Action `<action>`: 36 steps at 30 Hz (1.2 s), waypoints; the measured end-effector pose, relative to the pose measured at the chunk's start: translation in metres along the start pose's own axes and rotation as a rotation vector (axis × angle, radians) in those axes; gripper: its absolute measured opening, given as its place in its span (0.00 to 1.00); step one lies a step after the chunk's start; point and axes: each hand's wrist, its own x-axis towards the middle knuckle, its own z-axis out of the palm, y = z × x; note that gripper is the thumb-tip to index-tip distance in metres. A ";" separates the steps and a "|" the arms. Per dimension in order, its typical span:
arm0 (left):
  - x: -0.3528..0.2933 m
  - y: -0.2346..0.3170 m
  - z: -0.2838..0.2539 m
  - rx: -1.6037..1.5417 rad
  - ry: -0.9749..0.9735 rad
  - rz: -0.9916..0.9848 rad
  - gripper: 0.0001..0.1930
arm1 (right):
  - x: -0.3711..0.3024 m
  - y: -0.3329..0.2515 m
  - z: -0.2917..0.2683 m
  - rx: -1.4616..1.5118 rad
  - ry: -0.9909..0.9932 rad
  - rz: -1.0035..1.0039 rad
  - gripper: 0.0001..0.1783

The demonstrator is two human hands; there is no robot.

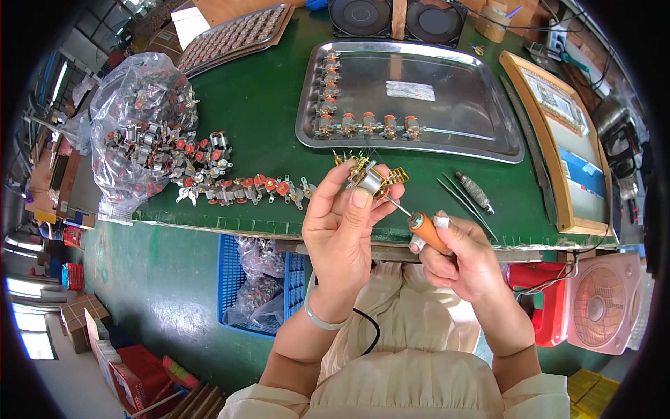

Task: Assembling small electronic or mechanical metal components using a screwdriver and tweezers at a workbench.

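Note:
My left hand (340, 241) is raised at the table's front edge, fingers closed round a small motor-like metal part (371, 181) with a silver can and brass-coloured frame pieces. In my right hand (469, 253) is an orange-handled tool (430, 233) with a thin metal shaft. White wrapping covers some of that hand's fingertips. The shaft points up and left to the underside of the metal part. Whether its tip touches is hard to make out. Just beyond my hands lies a metal tray (460, 143) with similar parts with orange-red tops (368, 123) lined along its left and front edges.
A clear plastic bag (115, 140) of such parts spills toward the table's left front. Tweezers (464, 199) and a grey-handled tool (474, 192) lie to the right. A wooden frame (567, 188) borders the right side. Below, a blue crate (230, 279) holds bagged parts.

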 end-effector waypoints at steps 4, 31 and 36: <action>0.000 -0.002 0.001 -0.004 0.040 0.000 0.17 | 0.002 0.012 0.009 -0.297 0.158 -0.205 0.14; 0.000 0.002 0.005 -0.023 0.059 -0.043 0.17 | 0.009 0.021 0.013 -0.422 0.366 -0.482 0.19; -0.003 0.003 0.003 -0.008 0.037 -0.050 0.17 | 0.004 0.003 0.010 -0.336 0.248 -0.151 0.22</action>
